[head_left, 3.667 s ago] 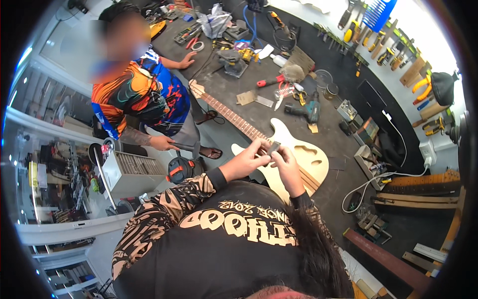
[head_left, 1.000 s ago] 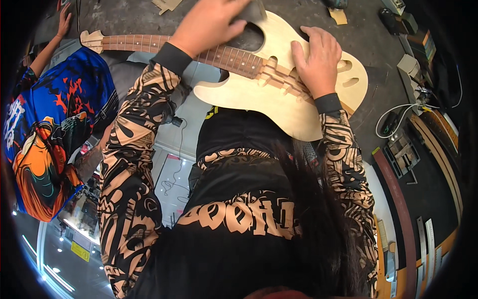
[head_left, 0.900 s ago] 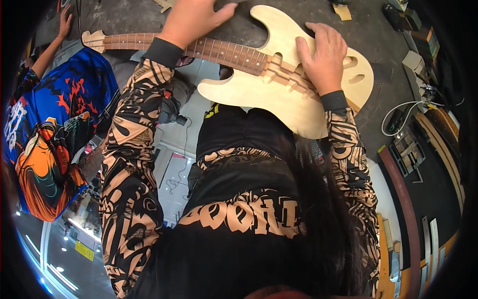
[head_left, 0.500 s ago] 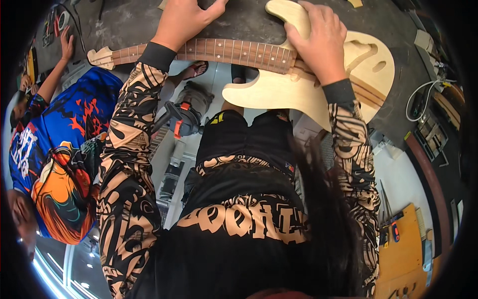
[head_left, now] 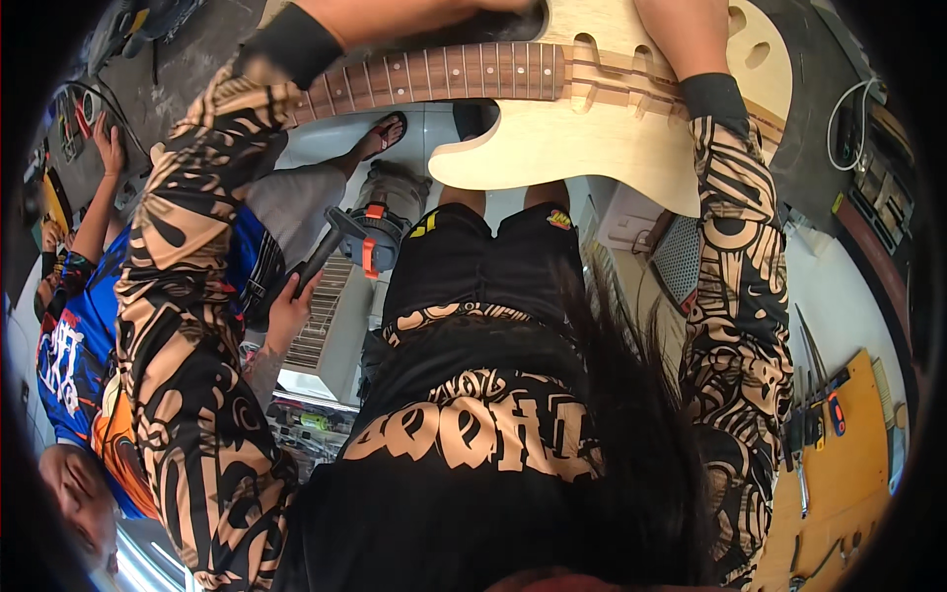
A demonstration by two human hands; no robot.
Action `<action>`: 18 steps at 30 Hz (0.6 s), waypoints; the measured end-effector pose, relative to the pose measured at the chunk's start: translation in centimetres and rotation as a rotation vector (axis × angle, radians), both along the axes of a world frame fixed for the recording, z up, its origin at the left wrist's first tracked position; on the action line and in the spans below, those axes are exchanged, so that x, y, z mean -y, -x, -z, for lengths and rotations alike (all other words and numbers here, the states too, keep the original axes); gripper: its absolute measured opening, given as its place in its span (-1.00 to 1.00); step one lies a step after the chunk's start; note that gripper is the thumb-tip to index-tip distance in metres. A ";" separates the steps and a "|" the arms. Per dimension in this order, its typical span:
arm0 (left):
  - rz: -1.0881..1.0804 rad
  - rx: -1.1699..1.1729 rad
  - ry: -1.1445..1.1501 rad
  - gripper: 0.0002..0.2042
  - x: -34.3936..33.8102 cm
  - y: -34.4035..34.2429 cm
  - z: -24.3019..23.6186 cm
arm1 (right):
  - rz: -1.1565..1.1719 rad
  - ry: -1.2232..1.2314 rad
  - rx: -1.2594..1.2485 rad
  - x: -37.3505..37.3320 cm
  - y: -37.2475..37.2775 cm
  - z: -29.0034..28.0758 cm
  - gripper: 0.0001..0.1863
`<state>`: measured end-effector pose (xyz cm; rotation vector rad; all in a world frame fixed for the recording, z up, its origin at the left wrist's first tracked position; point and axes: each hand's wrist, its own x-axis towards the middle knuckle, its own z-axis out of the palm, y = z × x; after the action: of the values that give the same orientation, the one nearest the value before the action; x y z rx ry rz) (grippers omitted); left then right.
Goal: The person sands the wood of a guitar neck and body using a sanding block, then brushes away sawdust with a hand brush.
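Note:
A pale, unfinished electric guitar body (head_left: 582, 148) lies on the dark workbench, its lower edge jutting over the near side. Joined to it is a fretted brown neck (head_left: 434, 75) with dot inlays, running left until my left sleeve covers it. My left hand (head_left: 434, 14) reaches across above the neck toward the body's upper horn, and its fingers are cut off by the top edge. Over the right part of the body is my right hand (head_left: 688, 37), with its fingers also outside the picture. Slots and cavities show in the body between my arms.
At left, a person in a blue patterned shirt rests one hand (head_left: 109, 146) on the bench; their other hand (head_left: 289, 314) is by a black handle. A black and orange tool (head_left: 367, 242) stands below. A white cable (head_left: 838, 128) and a wooden tool board (head_left: 838, 464) are at right.
My left hand has swung right and up, across the neck. The right hand has moved up, partly out of view. The guitar sits higher in the picture, and the other person's lower hand has appeared.

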<state>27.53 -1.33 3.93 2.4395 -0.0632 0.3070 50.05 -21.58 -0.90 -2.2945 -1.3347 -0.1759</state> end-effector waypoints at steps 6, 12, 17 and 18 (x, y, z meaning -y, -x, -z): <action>0.004 -0.028 0.021 -0.48 -0.9 1.1 -0.2 | 0.049 -0.014 -0.020 0.1 0.0 0.2 -0.85; 0.093 -0.034 0.035 -0.50 -0.4 -1.4 0.5 | 0.086 -0.029 -0.017 0.0 0.2 0.3 -0.85; 0.140 -0.032 0.031 -0.52 -0.8 -1.8 0.5 | 0.064 -0.024 -0.020 0.1 0.0 0.2 -0.85; 0.152 -0.030 0.027 -0.52 -0.6 -2.1 0.5 | 0.066 -0.024 -0.019 0.1 0.0 0.2 -0.85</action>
<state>29.59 -0.75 3.42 2.3956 -0.2290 0.2022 50.05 -21.67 -1.09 -2.3158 -1.2413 -0.1903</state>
